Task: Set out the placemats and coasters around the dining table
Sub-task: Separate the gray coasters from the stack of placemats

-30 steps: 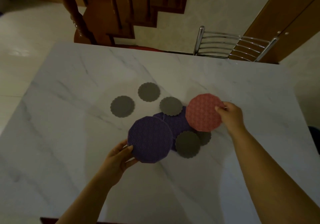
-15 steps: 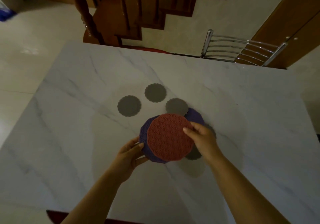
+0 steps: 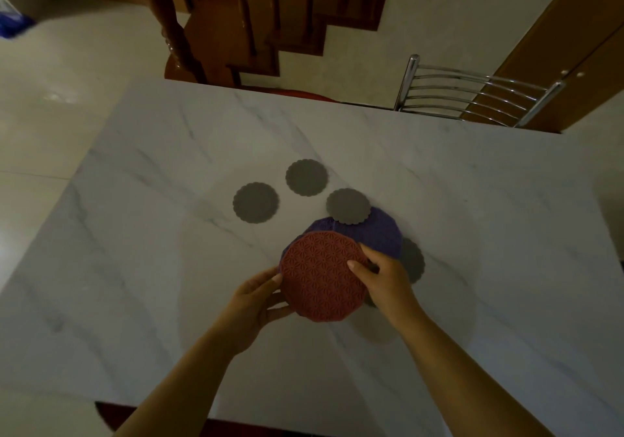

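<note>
A round red placemat lies stacked on a purple placemat whose edge peeks out at its left. My left hand grips the stack's left edge; my right hand holds the red mat's right edge. Another purple placemat lies on the white marble table just behind. Three grey scalloped coasters lie beyond: one at the left, one further back, and one resting on the purple mat. A further grey coaster shows to the right of my right hand, partly hidden.
A metal chair back stands at the table's far right edge. A wooden staircase rises beyond the far edge, and a wooden door is at the back right.
My right hand has carried the red placemat from the right onto the purple one held by my left hand. The stack has since drawn slightly closer to me.
</note>
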Demonstrator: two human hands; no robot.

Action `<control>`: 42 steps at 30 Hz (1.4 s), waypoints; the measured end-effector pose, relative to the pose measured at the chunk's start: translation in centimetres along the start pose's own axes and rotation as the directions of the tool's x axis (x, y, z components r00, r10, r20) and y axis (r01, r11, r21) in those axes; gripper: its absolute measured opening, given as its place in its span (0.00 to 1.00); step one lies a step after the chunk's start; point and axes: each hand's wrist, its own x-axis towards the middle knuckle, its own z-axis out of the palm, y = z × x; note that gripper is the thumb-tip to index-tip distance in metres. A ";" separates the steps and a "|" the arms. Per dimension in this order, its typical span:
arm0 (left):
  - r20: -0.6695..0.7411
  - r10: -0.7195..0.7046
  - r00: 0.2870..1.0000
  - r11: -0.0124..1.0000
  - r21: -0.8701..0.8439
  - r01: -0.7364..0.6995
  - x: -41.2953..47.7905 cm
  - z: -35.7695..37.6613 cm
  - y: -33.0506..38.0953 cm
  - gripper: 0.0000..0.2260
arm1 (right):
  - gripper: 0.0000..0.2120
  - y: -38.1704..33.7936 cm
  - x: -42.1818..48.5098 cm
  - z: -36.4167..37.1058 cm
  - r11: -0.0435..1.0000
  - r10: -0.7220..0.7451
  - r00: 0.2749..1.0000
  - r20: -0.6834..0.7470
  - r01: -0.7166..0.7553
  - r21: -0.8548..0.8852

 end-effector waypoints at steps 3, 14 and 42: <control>0.024 0.007 1.000 0.997 0.074 -0.009 -0.1 0.2 0.1 0.12 | 0.23 0.4 0.0 0.2 0.997 0.033 0.999 -0.036 -0.035 -0.067; -0.035 0.048 0.998 0.999 -0.015 -0.049 -0.5 -2.5 0.1 0.12 | 0.37 4.2 0.2 -3.9 0.773 0.146 0.979 -0.139 -0.201 -0.602; -0.151 0.091 0.984 0.984 -0.138 -0.112 0.9 -3.2 2.1 0.16 | 0.14 -1.4 20.0 -5.4 0.940 0.340 0.906 -0.251 -0.336 0.060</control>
